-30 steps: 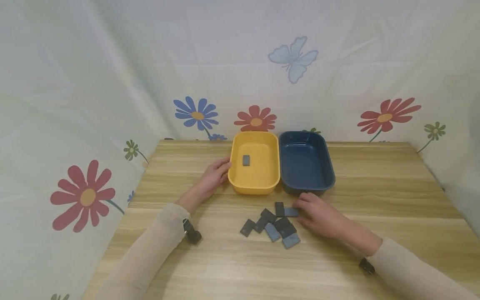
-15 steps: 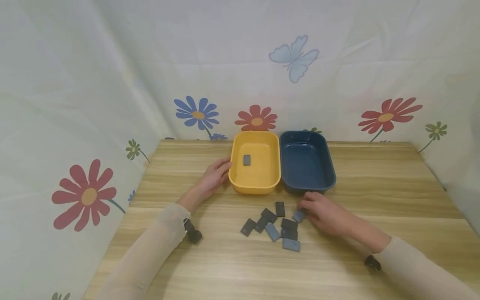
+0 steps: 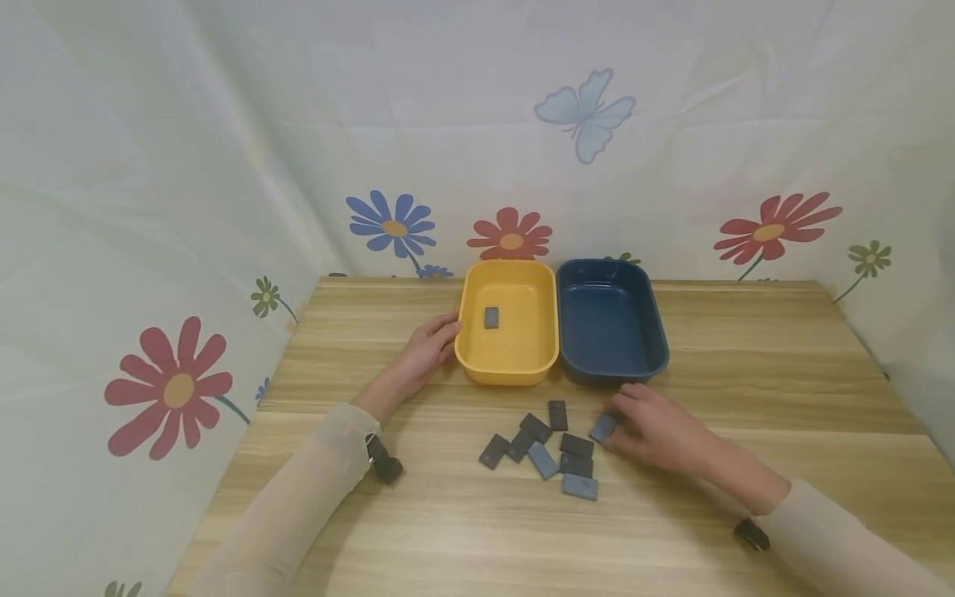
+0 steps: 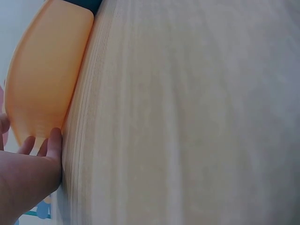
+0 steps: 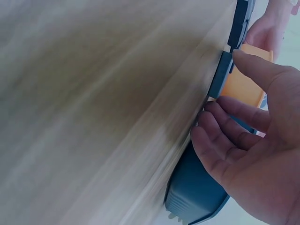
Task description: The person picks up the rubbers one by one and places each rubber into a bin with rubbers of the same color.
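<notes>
My left hand [image 3: 425, 352] rests against the left side of a yellow bin [image 3: 507, 377], its fingertips [image 4: 55, 136] touching the outer wall low by the tabletop. One small grey tile [image 3: 491, 317] lies inside that bin. In front of a dark blue bin [image 3: 613, 375], my right hand [image 3: 660, 427] pinches a blue-grey rectangular tile [image 3: 603, 427] at the table surface. The right wrist view has the thumb at one end of this tile [image 5: 220, 75] and the fingers at the other. Left of it lie several black tiles [image 3: 577, 446] and two more blue-grey ones [image 3: 579, 487].
Both bins stand side by side near the back edge of the wooden table [image 3: 418, 531]. A white curtain [image 3: 448, 99] printed with flowers and a butterfly hangs behind and beside the table. Each wrist carries a small black camera strap [image 3: 384, 463].
My right hand has slid a blue-grey tile rightward, away from the black tile beside it. Neighbouring black and blue-grey tiles have shifted slightly. My left hand stays at the yellow bin.
</notes>
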A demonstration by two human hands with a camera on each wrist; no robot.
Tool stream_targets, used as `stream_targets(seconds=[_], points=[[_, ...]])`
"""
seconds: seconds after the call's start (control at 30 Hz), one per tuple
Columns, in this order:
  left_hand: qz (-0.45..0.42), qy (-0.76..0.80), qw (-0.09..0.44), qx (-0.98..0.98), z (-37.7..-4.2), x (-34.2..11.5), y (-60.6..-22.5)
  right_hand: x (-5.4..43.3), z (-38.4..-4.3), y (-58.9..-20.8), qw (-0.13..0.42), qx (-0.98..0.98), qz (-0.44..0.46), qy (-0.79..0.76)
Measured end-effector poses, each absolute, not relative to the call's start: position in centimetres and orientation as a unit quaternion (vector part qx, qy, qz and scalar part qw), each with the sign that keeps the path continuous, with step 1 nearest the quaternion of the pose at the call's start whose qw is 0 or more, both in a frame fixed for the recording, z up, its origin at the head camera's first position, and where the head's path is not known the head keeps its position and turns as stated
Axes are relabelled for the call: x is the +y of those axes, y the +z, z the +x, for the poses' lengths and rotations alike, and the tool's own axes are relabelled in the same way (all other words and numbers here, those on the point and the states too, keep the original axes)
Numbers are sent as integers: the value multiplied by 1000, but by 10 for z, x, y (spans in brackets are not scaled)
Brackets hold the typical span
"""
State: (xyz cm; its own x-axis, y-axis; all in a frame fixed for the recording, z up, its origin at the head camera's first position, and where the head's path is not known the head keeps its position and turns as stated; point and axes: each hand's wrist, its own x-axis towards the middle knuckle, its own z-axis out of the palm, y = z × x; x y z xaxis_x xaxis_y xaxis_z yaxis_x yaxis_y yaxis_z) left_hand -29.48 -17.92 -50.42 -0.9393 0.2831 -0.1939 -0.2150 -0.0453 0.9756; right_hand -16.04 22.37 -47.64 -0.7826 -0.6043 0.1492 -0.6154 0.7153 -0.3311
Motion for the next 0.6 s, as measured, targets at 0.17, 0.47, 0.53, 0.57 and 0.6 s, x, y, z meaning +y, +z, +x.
stream_targets(seconds=[0.17, 0.47, 0.53, 0.57, 0.6], points=[[26, 721, 171, 671, -295, -180, -504, 221, -161, -478, 33, -923, 334, 186], [20, 723, 167, 670, -295, -177, -503, 221, -162, -479, 18, -919, 345, 190], [18, 723, 167, 670, -296, -177, -504, 221, -163, -479, 14, -919, 346, 190], [18, 723, 168, 670, -296, -177, -504, 221, -163, -479, 12, -919, 346, 189], [17, 724, 168, 669, -296, -177, -504, 221, -163, -479, 11, -919, 346, 188]])
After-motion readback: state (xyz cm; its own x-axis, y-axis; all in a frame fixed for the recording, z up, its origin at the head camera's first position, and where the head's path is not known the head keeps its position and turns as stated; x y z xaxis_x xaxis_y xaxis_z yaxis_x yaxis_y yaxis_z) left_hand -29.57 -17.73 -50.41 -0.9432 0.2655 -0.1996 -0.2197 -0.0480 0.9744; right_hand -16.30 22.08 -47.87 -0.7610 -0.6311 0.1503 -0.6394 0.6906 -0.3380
